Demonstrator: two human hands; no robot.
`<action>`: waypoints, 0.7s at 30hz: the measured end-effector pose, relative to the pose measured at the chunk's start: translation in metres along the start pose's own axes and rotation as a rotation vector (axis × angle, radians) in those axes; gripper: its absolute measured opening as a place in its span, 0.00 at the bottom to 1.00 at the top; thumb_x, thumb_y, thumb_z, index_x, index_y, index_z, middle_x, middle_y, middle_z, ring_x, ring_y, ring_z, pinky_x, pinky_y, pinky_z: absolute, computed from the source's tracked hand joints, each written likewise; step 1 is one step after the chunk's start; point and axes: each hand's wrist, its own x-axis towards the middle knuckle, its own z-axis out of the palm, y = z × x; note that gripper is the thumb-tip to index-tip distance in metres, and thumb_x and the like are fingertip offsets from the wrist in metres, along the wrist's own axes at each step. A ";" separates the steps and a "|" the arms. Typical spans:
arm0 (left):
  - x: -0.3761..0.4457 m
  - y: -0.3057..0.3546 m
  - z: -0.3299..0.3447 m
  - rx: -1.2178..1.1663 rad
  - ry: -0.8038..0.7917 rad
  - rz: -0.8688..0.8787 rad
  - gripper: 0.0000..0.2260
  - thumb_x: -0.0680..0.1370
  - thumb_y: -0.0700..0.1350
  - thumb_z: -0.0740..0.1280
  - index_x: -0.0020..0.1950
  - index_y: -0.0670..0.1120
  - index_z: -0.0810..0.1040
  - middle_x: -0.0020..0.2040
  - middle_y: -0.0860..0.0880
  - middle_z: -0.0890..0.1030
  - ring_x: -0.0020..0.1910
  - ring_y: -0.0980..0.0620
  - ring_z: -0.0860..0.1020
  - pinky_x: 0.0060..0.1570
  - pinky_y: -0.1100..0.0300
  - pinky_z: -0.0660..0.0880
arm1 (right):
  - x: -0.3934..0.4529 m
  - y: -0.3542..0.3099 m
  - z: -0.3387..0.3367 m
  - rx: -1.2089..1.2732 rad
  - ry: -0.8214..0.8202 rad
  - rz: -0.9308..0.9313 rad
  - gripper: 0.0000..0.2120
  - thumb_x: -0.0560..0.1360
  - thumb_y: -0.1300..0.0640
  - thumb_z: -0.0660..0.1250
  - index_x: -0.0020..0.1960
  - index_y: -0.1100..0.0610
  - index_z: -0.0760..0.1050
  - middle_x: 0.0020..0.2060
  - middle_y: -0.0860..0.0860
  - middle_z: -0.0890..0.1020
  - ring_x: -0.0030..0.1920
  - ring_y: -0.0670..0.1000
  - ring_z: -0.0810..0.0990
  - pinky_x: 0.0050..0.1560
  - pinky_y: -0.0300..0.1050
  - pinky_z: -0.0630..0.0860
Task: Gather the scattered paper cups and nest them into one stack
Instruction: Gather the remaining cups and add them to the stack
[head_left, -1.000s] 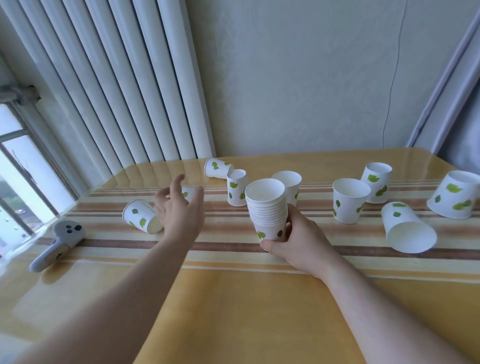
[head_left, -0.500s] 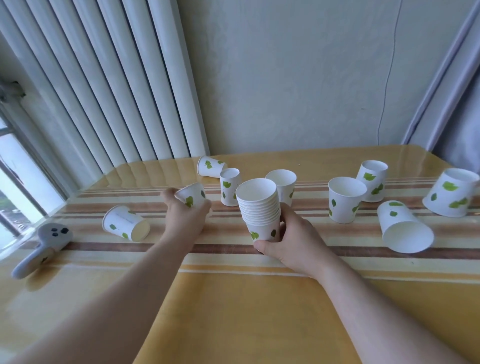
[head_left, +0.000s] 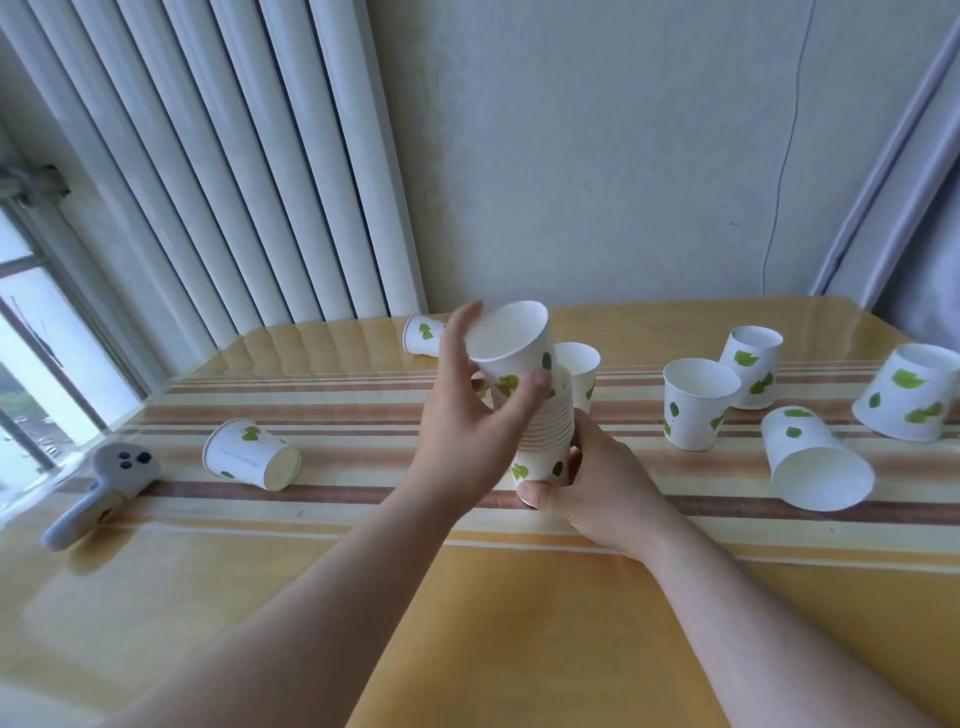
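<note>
My right hand (head_left: 597, 483) grips the base of a stack of nested white paper cups with green leaves (head_left: 545, 441), upright at the table's middle. My left hand (head_left: 462, 421) holds one single cup (head_left: 511, 345), tilted, its bottom entering the stack's top. Loose cups lie around: one on its side at left (head_left: 249, 454), one on its side at the back (head_left: 421, 335), one upright behind the stack (head_left: 582, 364). To the right, two stand upright (head_left: 698, 402) (head_left: 750, 364), one lies on its side (head_left: 815, 460) and another leans at far right (head_left: 914, 397).
A grey handheld controller (head_left: 98, 491) lies at the table's left edge. The yellow striped table (head_left: 467, 623) meets a radiator (head_left: 234, 166) and wall at the back. A window is at far left, a curtain at far right.
My left hand closed on a loose cup left of the stack, lifted it and carried it right onto the stack's top. My right hand kept holding the stack.
</note>
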 end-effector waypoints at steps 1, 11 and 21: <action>-0.003 -0.004 0.000 0.017 -0.002 0.011 0.36 0.75 0.60 0.75 0.79 0.67 0.62 0.61 0.69 0.78 0.63 0.52 0.80 0.65 0.49 0.78 | 0.000 0.000 0.000 0.000 -0.002 -0.001 0.31 0.62 0.36 0.77 0.63 0.33 0.72 0.52 0.28 0.83 0.48 0.33 0.84 0.45 0.41 0.78; -0.019 -0.031 -0.053 0.211 0.074 0.089 0.32 0.75 0.64 0.74 0.77 0.69 0.65 0.72 0.64 0.75 0.72 0.58 0.74 0.64 0.63 0.73 | 0.001 0.002 0.000 0.007 0.000 0.004 0.29 0.62 0.35 0.79 0.55 0.20 0.67 0.54 0.24 0.80 0.50 0.31 0.82 0.47 0.43 0.80; -0.007 -0.098 -0.220 0.655 0.599 -0.538 0.33 0.84 0.61 0.66 0.84 0.48 0.63 0.82 0.34 0.62 0.82 0.35 0.59 0.80 0.36 0.56 | -0.003 -0.001 0.000 -0.024 0.014 0.029 0.28 0.63 0.37 0.79 0.57 0.24 0.69 0.51 0.24 0.82 0.49 0.31 0.82 0.42 0.38 0.78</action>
